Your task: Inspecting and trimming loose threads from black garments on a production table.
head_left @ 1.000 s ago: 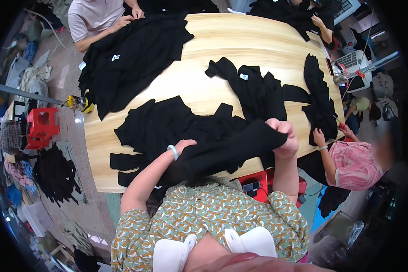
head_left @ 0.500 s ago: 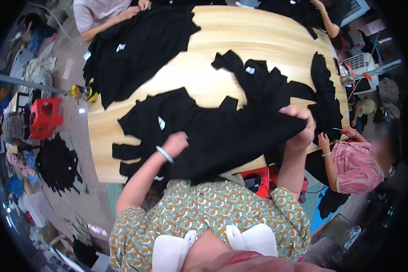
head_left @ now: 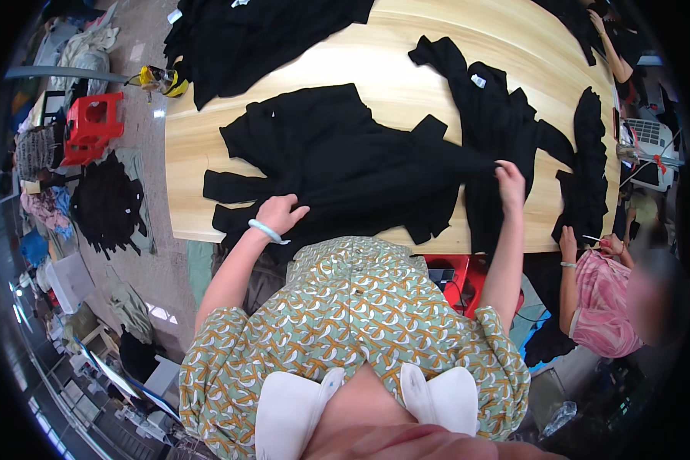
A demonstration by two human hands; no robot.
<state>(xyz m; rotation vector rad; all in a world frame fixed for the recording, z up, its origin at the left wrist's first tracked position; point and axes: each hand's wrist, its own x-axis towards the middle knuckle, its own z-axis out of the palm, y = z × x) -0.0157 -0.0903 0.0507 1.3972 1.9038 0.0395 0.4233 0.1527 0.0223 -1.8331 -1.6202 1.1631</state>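
A black knit garment [head_left: 337, 153] lies spread on the wooden table in front of me, with sleeve-like strips out at its left. My left hand [head_left: 281, 215], a pale bangle on its wrist, rests on the garment's near left part, fingers on the fabric and thumb apart. At the other end, my right hand [head_left: 511, 186] pinches the garment's tapered right corner, held slightly up from the table. Just beyond that corner, a second black garment [head_left: 498, 115] with a small white label [head_left: 478, 80] lies partly under the first.
More black garments lie at the far left [head_left: 261, 46] and right [head_left: 589, 146] of the table [head_left: 406, 84]. A co-worker in a pink top [head_left: 607, 307] handles a thin tool at right. Red stools stand at left [head_left: 93, 126] and under the near edge.
The garment's near edge, lifted before, now lies flatter and farther onto the table. My right hand has come down with its corner. My left hand's fingers have spread from a closed shape.
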